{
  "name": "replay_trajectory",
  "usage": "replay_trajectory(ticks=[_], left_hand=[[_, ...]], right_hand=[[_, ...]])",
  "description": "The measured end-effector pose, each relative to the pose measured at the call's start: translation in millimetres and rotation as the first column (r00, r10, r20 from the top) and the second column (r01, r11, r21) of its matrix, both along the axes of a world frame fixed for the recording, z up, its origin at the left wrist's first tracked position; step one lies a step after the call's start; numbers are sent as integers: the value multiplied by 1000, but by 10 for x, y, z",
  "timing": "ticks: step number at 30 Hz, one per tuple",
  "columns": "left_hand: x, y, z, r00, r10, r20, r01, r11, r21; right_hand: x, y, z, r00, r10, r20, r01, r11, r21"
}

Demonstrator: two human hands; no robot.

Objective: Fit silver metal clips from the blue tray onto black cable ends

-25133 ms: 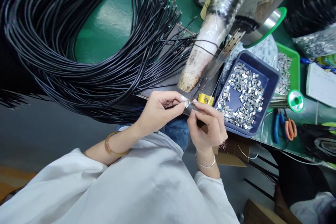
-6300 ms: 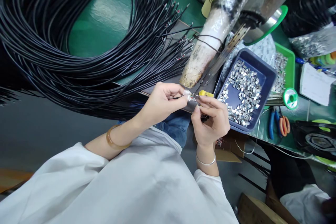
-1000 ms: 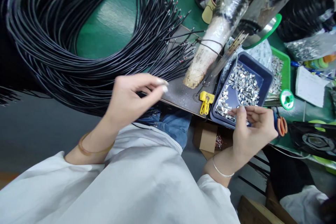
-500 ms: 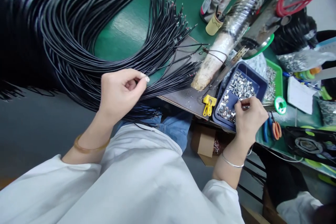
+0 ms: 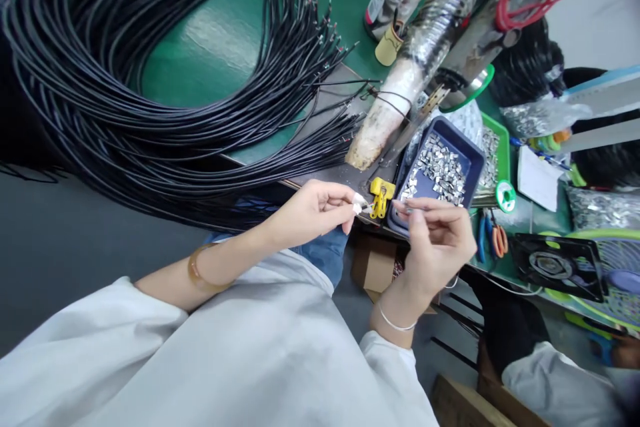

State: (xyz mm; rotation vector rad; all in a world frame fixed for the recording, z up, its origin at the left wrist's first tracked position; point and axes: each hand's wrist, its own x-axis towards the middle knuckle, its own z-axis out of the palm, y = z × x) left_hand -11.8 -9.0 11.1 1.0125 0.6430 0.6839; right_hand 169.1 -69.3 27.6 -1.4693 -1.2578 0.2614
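Holding a wire end and a silvery piece apart

Pinching a thin wire end (image 5: pixel 369 207), the left hand (image 5: pixel 320 210) has its thumb and forefinger closed together, with only a short length showing beyond the white-covered fingertips. The right hand (image 5: pixel 435 237) has its thumb and forefinger drawn narrow around a small silvery piece (image 5: pixel 409 209), its other fingers curled behind; the exact shape of that piece is too small to tell.

The wire end lies to the left of the right hand's fingers, at nearly the same level in view, with an open gap between. Its long axis runs roughly sideways, and its tip points right, toward the silvery piece. The left hand is the nearer one, already gripping it. The silvery piece also seems to lie roughly crosswise, one end toward the left hand, though the fingers hide part of it.

Just beyond the gap, a yellow clip (image 5: pixel 382 197) sits at the edge of the desk (image 5: pixel 215 47). Beyond the right hand stands a blue tray (image 5: pixel 473 153) of loose metal pieces (image 5: pixel 443 170); to the left sweeps a thick bundle of black cables (image 5: pixel 200 127).
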Motion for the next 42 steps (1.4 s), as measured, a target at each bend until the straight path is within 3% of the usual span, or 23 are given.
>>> replay_trajectory(ticks=[5,10,17,24,27,31,34,42], left_hand=[[105,-1,-69,991,131,-11,-131,991,1],[96,-31,-64,987,159,-34,-158,987,28],[95,-31,-79,992,115,-57,-110,991,71],[51,26,-35,999,-48,-3,49,997,56],[57,19,-70,998,-5,63,4,1000,16],[76,-7,-111,987,135,93,-133,991,-28],[80,-18,-107,978,208,31,-206,977,-50],[91,-28,-129,972,237,-2,-236,971,23]], right_hand=[[-163,-25,-185,989,13,150,-22,998,62],[-201,35,-287,990,142,10,-142,989,-34],[-189,25,-293,976,205,-78,-212,973,-94],[-125,20,-305,921,300,-247,-330,939,-90],[-96,34,-303,897,340,-284,-381,918,-106],[-119,29,-299,928,258,-268,-289,954,-83],[-156,9,-291,966,171,-195,-183,982,-45],[-184,9,-275,982,179,-60,-184,978,-102]])
